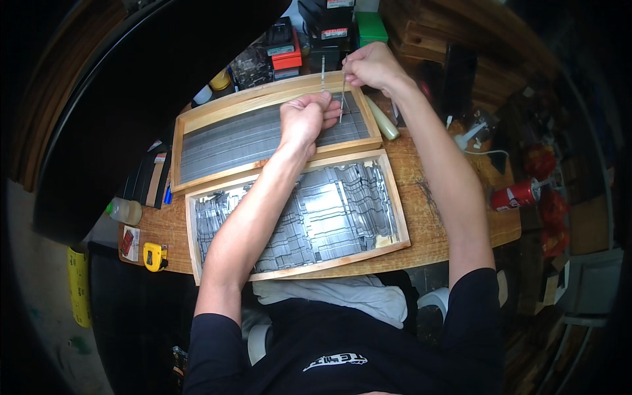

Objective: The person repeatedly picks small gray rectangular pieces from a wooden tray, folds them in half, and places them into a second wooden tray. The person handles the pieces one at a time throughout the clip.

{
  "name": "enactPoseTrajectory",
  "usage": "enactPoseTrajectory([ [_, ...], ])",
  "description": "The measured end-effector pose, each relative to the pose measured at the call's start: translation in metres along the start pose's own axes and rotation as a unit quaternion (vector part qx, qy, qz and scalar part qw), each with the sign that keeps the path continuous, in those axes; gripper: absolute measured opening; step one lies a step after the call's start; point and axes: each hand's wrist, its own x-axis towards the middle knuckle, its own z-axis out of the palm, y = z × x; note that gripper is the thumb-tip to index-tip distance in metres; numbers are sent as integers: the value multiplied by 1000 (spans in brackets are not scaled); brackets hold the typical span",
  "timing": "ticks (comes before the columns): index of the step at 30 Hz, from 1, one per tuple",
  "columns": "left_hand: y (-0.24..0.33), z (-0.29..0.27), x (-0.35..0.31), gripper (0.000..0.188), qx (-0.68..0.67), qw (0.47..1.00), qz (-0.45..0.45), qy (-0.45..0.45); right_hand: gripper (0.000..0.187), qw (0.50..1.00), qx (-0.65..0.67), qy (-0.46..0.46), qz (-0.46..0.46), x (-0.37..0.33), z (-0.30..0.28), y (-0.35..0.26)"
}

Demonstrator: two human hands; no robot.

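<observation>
My left hand (305, 120) is closed over the far wooden tray (263, 87), and a thin metal strip (323, 71) stands up out of its grip. Pinched in my right hand (374, 68) is a second thin strip (343, 99), hanging down past the fingertips of my left hand. Long dark grey strips (230, 143) lie side by side in the far tray. Directly nearer to me, a second wooden tray (403, 217) holds many shiny grey short strips (283, 227) in uneven rows. My left forearm crosses above this near tray and hides part of it.
Boxes in black, red (286, 60) and green (370, 27) stand behind the trays. A pale rod (383, 120) lies by the far tray's right end. A yellow tape measure (155, 257) and a small bottle (125, 211) sit left; a red can (515, 195) is at right.
</observation>
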Motion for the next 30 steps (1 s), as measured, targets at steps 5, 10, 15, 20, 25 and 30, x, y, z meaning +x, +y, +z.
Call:
enactPoseTrajectory([
  [5,-7,-20,11,24,212,963,152,-71,14,983,-157,-63,66,8,-13,6],
  [10,-12,-23,13,29,417,866,243,-133,17,973,-201,-92,70,10,-1,15],
  [15,-8,-17,9,29,449,851,230,-147,22,958,-250,-117,80,19,5,11],
  [20,-14,-26,15,29,257,937,204,-121,8,957,-255,-116,77,17,16,4],
  [25,-12,-30,15,28,274,939,201,-52,10,936,-313,-136,91,11,25,-8],
  [30,-13,-31,16,28,271,941,195,-50,10,919,-355,-144,94,8,32,-16],
])
